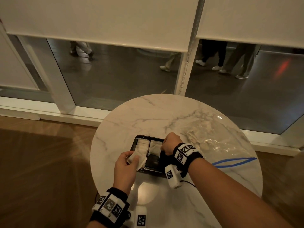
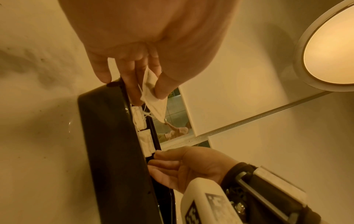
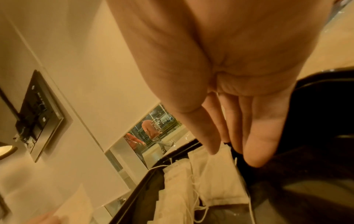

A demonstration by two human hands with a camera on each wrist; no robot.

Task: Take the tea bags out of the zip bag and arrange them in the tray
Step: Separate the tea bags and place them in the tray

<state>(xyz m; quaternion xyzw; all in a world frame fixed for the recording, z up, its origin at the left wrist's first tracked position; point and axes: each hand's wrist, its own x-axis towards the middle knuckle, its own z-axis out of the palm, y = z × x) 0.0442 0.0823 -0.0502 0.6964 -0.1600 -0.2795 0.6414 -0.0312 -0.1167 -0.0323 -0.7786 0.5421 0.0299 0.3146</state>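
Dim, warm indoor light. A round lamp (image 2: pixel 329 50) glows overhead, throwing a glare patch on the near worktop (image 1: pixel 148 193). Wrist views are yellow-tinted and bent at the edges; the close right hand (image 3: pixel 220 60) is blurred.

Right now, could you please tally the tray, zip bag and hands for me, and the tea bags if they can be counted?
tray: 1
zip bag: 1
hands: 2, the left hand and the right hand
tea bags: overlapping in tray and left hand, no sure count
total counted: 4
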